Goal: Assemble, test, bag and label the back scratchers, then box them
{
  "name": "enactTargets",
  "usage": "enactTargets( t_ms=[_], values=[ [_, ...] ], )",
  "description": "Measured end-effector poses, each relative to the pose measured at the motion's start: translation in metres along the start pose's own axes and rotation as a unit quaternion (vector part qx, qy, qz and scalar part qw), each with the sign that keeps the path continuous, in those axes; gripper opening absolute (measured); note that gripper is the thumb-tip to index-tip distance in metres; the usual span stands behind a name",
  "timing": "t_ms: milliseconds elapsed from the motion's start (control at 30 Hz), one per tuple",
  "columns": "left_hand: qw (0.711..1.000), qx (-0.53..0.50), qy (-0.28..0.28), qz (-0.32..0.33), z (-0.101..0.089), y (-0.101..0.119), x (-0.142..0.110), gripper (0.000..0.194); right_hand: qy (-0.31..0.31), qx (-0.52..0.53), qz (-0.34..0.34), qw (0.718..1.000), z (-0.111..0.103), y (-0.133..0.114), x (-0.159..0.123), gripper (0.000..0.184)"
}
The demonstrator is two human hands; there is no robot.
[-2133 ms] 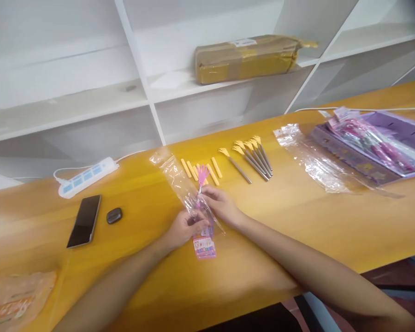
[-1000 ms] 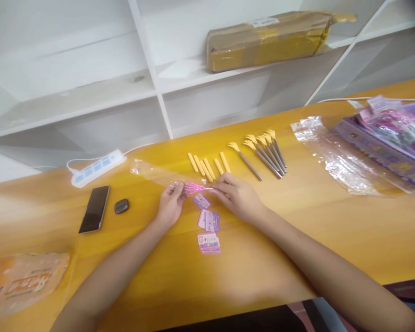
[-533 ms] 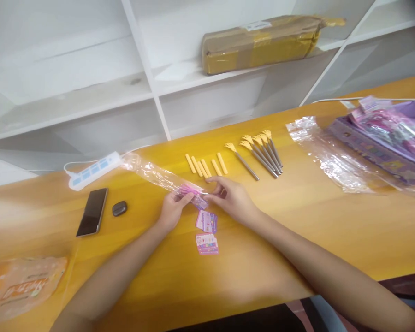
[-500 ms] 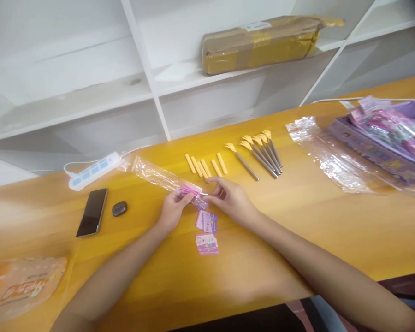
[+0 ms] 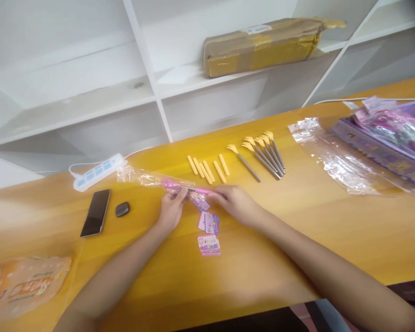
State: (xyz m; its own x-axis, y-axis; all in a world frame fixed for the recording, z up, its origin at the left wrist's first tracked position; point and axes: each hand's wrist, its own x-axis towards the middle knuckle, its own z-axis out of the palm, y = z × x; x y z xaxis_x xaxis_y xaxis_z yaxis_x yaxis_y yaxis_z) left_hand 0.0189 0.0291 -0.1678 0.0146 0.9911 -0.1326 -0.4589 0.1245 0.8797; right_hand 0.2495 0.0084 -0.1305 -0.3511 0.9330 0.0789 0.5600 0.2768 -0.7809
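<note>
My left hand [image 5: 171, 211] pinches a pink back scratcher [image 5: 202, 190] around its middle. Its pink head points left, over or inside a clear plastic sleeve [image 5: 141, 176]; I cannot tell which. My right hand [image 5: 238, 204] is closed on the scratcher's pink handle end at the right. Just below the scratcher lies a small purple printed card [image 5: 201, 203]. Nearer me are more pink and purple cards [image 5: 209, 222] in two small groups. Beyond my hands lie several yellow handle tubes [image 5: 208, 171] and several grey rods with yellow hand-shaped heads [image 5: 249, 167].
On the left are a power strip [image 5: 98, 172], a phone [image 5: 96, 213], a black earbud-like case [image 5: 122, 209] and an orange-printed bag [image 5: 31, 286]. To the right lie clear bags [image 5: 335, 159] and a purple box [image 5: 380, 150] of pink packages. A taped parcel [image 5: 263, 48] rests on the shelf.
The pink scratcher now shows lengthwise between my hands, its head further left. My left hand has shifted slightly, and my right hand has moved onto the handle end.
</note>
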Motion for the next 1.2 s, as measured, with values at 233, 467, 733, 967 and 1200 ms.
enactTargets(
  t_ms=[233,467,733,967,1200],
  values=[
    [1.0,0.008,-0.014,-0.011,0.003,0.001,-0.004,0.037,0.015,0.018,-0.042,0.999,0.01,-0.001,-0.003,0.045],
    [0.996,-0.077,0.045,0.0,-0.005,0.002,0.01,0.032,-0.044,0.123,-0.069,0.989,-0.009,0.013,0.004,0.055],
    [0.998,0.006,-0.059,-0.03,-0.002,0.0,-0.002,0.038,-0.098,0.189,-0.067,0.975,0.0,0.025,0.011,0.058],
    [0.953,0.154,-0.248,-0.076,-0.008,-0.009,-0.016,0.042,-0.06,0.045,-0.202,0.976,0.023,0.028,0.005,0.047],
    [0.969,0.12,-0.202,-0.082,-0.009,-0.011,-0.011,0.045,0.029,-0.144,-0.288,0.946,0.029,0.027,-0.002,0.043]
  ],
)
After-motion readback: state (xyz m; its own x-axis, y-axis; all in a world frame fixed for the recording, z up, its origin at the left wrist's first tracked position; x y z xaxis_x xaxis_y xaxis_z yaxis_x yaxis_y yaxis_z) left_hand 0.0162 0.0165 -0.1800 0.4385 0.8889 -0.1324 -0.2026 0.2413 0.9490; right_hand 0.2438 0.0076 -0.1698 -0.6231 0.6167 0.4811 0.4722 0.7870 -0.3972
